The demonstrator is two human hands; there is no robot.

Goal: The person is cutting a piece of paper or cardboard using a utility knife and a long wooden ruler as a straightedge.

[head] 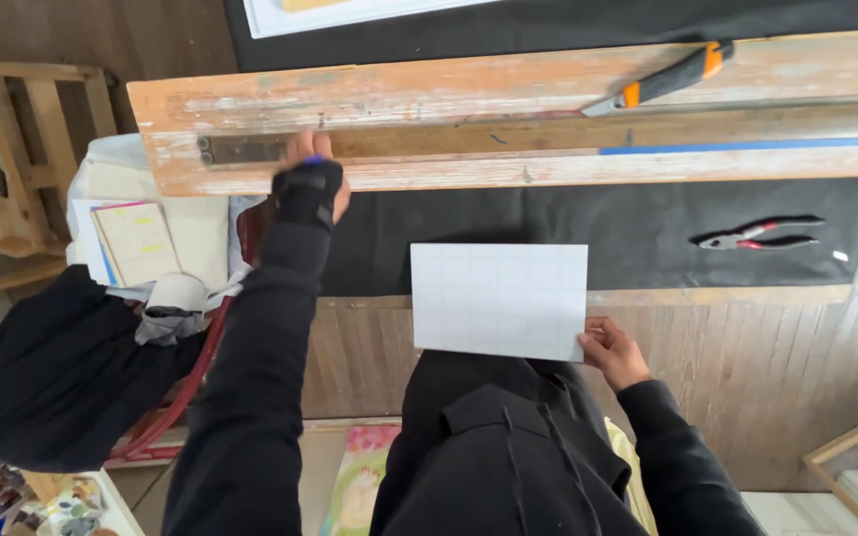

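In the head view, a white gridded sheet (500,300) at frame centre is pinched by its lower right corner in the right hand (612,351). The left hand (312,179), upper left, is pressed onto a worn wooden plank (508,99) across the worktop (638,230); its finger position cannot be told.

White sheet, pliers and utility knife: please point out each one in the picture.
white sheet (499,300), head view, middle of the gridded face.
pliers (759,234), head view, on the red-and-black handles.
utility knife (669,77), head view, on the black-and-orange handle.
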